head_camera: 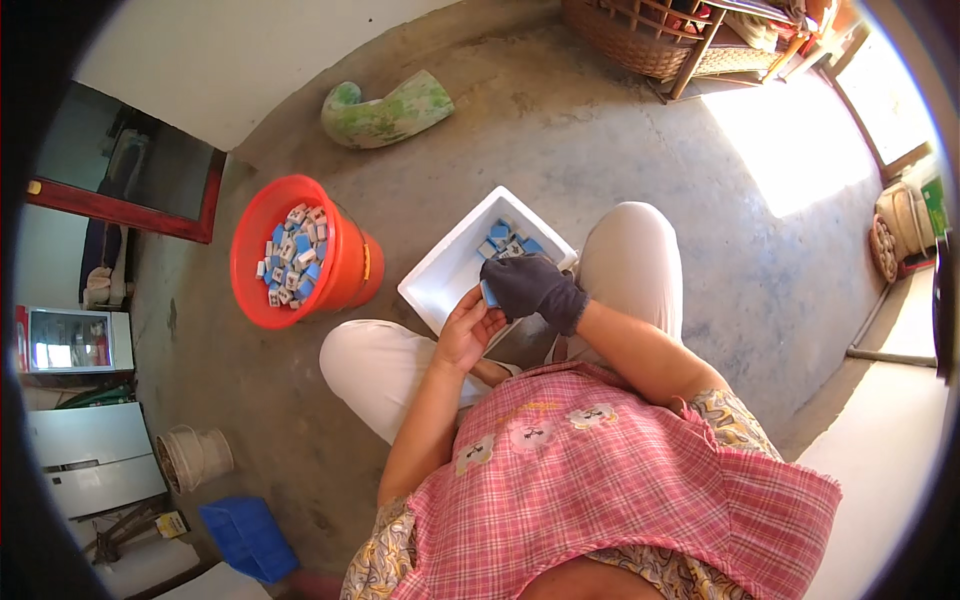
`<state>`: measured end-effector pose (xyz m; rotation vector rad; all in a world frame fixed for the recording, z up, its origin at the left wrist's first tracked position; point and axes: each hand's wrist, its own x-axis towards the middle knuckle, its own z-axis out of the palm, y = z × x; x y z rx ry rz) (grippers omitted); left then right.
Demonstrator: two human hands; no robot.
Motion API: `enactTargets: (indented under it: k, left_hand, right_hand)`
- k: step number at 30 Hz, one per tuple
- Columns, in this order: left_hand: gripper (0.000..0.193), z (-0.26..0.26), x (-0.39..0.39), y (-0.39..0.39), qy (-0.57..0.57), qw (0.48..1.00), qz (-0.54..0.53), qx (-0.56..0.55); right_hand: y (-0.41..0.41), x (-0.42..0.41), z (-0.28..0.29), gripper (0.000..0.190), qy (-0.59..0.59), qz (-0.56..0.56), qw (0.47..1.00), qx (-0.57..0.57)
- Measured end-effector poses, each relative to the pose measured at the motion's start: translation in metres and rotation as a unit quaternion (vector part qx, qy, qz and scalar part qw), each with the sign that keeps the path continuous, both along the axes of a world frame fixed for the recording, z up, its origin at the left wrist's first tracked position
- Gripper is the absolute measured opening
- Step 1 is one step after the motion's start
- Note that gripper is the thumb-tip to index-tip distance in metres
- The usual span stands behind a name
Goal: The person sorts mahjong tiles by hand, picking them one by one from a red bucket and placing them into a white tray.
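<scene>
Between my two hands is a blue-backed mahjong tile (489,293), above the near edge of a white foam box (427,277). My left hand (470,330), bare, has its fingertips at the tile's lower left side. My right hand (529,289) wears a dark glove and grips the tile from the right. Several blue and white mahjong tiles (504,238) lie in the box's far right part, partly hidden by the glove. To the left, a tilted red plastic bucket (360,259) holds many more such tiles (294,255).
A green mottled gourd (390,116) lies on the concrete floor beyond the box. Wicker furniture (637,37) stands at the top right. At the lower left are a pale bucket (196,457) and a blue plastic container (249,538). My bent knees flank the foam box.
</scene>
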<state>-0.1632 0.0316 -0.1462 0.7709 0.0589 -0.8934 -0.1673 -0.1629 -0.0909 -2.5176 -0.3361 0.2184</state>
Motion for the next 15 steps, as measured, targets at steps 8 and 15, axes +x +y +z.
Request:
enactTargets:
  k: [8,15]
  left_hand:
    - [0.044,0.004,0.000,0.002,-0.012,0.998,-0.010,0.054]
    - [0.039,0.011,-0.003,-0.006,0.010,0.999,0.005,0.050]
  right_hand:
    - [0.007,-0.008,0.006,0.037,-0.171,0.145,0.972,-0.073]
    - [0.008,-0.008,-0.002,0.025,-0.048,0.006,0.998,-0.050]
